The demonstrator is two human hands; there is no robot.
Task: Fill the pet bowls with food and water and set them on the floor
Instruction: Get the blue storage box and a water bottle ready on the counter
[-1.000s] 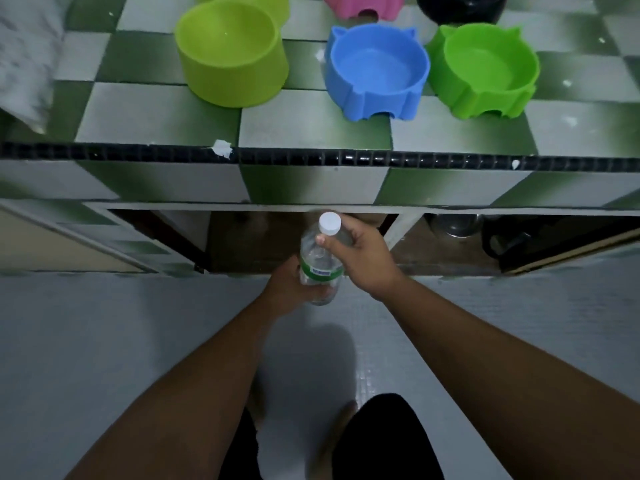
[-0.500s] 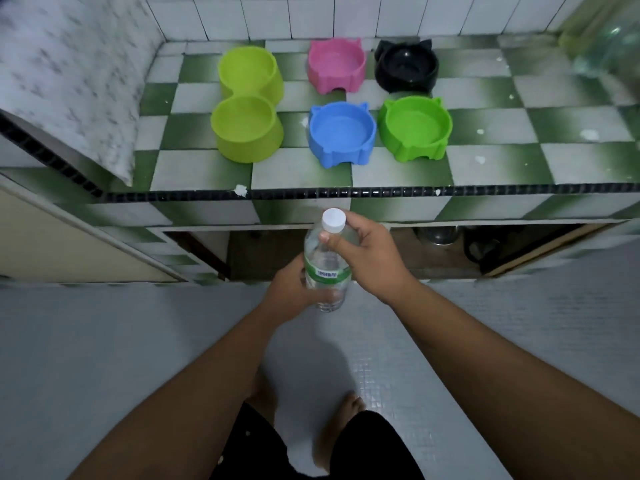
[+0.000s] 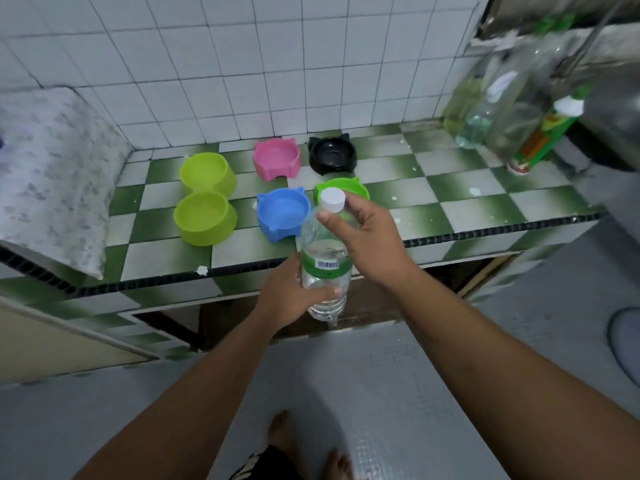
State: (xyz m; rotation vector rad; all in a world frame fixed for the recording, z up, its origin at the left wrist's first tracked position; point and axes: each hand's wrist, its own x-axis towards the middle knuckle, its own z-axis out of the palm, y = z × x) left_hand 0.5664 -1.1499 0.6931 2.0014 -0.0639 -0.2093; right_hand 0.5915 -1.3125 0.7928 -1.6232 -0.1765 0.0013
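Note:
A clear water bottle [image 3: 323,251] with a green label and white cap [image 3: 332,199] stands upright in front of the counter edge. My left hand [image 3: 287,296] grips its lower body. My right hand [image 3: 367,240] holds the neck just under the cap, thumb against it. On the green-and-white checkered counter [image 3: 450,188] sit a yellow-green double bowl [image 3: 204,197], a blue bowl [image 3: 282,213], a green bowl [image 3: 341,187] partly hidden by the cap and my right hand, a pink bowl [image 3: 277,157] and a black bowl [image 3: 332,154]. All visible bowls look empty.
Several bottles [image 3: 485,112] and a green-orange spray can [image 3: 543,133] stand at the counter's far right. A grey speckled slab [image 3: 48,168] rises at the left. Open cupboard space lies under the counter. My bare feet [image 3: 284,434] are on the grey floor.
The view has tilted up, showing more counter and wall. The bottle has come up from below the counter edge to in front of the bowls; both hands keep the same hold.

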